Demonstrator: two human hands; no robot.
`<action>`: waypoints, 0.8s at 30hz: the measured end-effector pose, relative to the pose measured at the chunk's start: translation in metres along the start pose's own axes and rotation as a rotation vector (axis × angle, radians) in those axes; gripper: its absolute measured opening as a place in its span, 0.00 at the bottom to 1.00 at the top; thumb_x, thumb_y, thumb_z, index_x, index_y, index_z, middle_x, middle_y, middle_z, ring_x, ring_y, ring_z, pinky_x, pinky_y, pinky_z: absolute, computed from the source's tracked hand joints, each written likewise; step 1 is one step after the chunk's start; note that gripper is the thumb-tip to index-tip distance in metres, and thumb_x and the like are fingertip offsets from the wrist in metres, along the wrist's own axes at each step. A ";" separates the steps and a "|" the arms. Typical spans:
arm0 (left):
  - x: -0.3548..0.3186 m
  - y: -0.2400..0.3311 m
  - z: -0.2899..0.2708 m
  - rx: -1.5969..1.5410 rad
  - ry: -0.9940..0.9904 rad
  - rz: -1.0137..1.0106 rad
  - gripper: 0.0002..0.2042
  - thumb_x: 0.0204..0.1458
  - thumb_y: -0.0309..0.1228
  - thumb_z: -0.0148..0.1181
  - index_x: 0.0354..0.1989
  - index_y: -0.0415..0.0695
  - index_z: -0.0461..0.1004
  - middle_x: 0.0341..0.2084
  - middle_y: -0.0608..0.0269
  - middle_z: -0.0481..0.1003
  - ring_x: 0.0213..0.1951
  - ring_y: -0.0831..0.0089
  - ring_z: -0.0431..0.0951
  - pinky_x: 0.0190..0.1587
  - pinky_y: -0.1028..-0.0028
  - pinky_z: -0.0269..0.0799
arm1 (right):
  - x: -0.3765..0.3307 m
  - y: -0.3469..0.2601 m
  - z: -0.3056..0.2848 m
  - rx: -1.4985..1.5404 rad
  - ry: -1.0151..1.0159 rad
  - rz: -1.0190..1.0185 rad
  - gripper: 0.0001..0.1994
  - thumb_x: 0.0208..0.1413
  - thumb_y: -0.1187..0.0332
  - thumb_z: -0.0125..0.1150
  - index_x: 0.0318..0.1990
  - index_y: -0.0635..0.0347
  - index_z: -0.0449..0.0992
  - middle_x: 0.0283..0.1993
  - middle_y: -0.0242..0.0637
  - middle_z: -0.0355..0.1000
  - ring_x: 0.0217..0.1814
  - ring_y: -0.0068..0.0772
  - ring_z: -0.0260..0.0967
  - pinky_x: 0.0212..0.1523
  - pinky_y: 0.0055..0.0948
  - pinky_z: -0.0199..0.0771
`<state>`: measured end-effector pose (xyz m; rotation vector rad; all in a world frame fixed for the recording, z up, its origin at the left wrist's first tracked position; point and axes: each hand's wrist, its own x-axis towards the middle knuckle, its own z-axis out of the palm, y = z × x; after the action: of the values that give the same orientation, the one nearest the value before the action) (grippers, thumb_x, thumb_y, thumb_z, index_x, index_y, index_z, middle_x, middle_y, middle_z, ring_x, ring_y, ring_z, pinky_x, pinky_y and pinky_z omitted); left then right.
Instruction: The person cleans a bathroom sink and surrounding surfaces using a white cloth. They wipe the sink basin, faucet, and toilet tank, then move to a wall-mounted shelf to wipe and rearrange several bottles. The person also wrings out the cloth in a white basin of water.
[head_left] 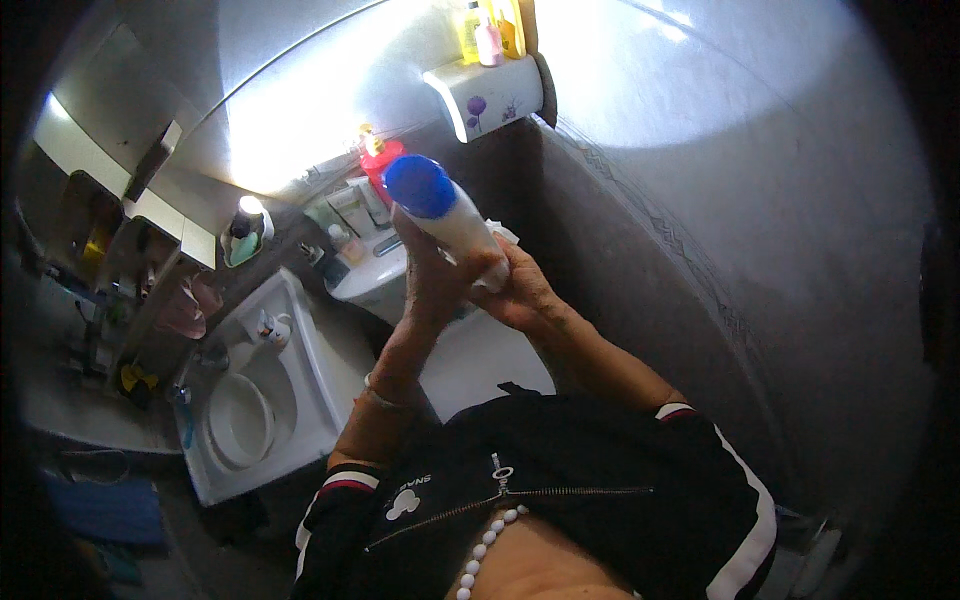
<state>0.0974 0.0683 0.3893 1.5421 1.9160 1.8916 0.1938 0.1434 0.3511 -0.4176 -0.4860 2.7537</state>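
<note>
Both my hands hold up a white bottle (463,228) with a blue cap, tilted so the cap points up and to the left. My left hand (425,265) is wrapped round the bottle's left side, below the cap. At the lower end, my right hand (522,290) closes round the bottle's base. A crumpled white cloth or tissue (503,233) shows beside the right fingers, against the bottle. How much of it the right hand grips is hidden. Just behind the cap stands a red pump bottle (380,155).
A toilet tank (368,285) carries tubes and small bottles. On the left, a white sink (300,360) holds a white basin (240,465). A wall holder (490,95) with several bottles hangs at the top. Mirrored shelves (130,225) line the left wall; tiled wall is at right.
</note>
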 end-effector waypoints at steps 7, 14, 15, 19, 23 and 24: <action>0.024 0.037 -0.041 -0.286 -0.586 0.096 0.43 0.30 0.35 0.73 0.58 0.46 0.54 0.52 0.53 0.63 0.55 0.60 0.63 0.55 0.58 0.60 | -0.028 -0.023 0.020 -0.438 -0.020 0.267 0.24 0.49 0.54 0.57 0.51 0.55 0.63 0.48 0.45 0.60 0.43 0.38 0.61 0.32 0.30 0.72; -0.009 0.019 -0.042 -0.170 -0.310 -0.069 0.29 0.30 0.39 0.72 0.44 0.44 0.68 0.37 0.56 0.74 0.38 0.65 0.76 0.43 0.64 0.72 | -0.028 -0.013 0.030 -0.959 -0.020 0.397 0.29 0.50 0.44 0.49 0.49 0.59 0.64 0.42 0.44 0.64 0.33 0.29 0.64 0.15 0.17 0.62; -0.010 0.011 -0.039 -0.221 -0.210 -0.142 0.29 0.31 0.39 0.71 0.44 0.43 0.68 0.37 0.56 0.74 0.38 0.67 0.75 0.43 0.65 0.72 | -0.020 -0.016 0.025 -0.988 0.011 0.436 0.31 0.53 0.40 0.37 0.49 0.60 0.62 0.40 0.44 0.64 0.28 0.25 0.62 0.13 0.17 0.60; -0.006 0.005 -0.025 -0.631 0.137 -0.342 0.24 0.41 0.36 0.65 0.47 0.43 0.64 0.36 0.59 0.72 0.39 0.65 0.73 0.43 0.62 0.70 | -0.006 -0.033 -0.019 -0.497 0.349 0.121 0.24 0.59 0.49 0.33 0.53 0.58 0.61 0.36 0.40 0.66 0.31 0.29 0.63 0.15 0.25 0.66; -0.006 0.001 -0.030 -0.864 0.189 -0.552 0.25 0.42 0.39 0.64 0.48 0.47 0.62 0.35 0.61 0.71 0.39 0.65 0.72 0.44 0.61 0.68 | -0.023 -0.065 0.032 -0.906 0.102 -0.598 0.22 0.60 0.53 0.37 0.51 0.60 0.61 0.37 0.38 0.66 0.34 0.27 0.65 0.34 0.27 0.69; -0.008 0.001 -0.028 -0.898 0.195 -0.560 0.24 0.44 0.39 0.63 0.48 0.47 0.62 0.35 0.61 0.71 0.38 0.66 0.73 0.41 0.61 0.70 | -0.017 -0.071 0.045 -1.028 -0.011 -0.703 0.21 0.59 0.53 0.39 0.50 0.60 0.63 0.41 0.40 0.66 0.40 0.30 0.67 0.41 0.28 0.70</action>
<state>0.0838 0.0424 0.3928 0.5150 1.0543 2.1618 0.2121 0.1884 0.4215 -0.3407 -1.6650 1.6625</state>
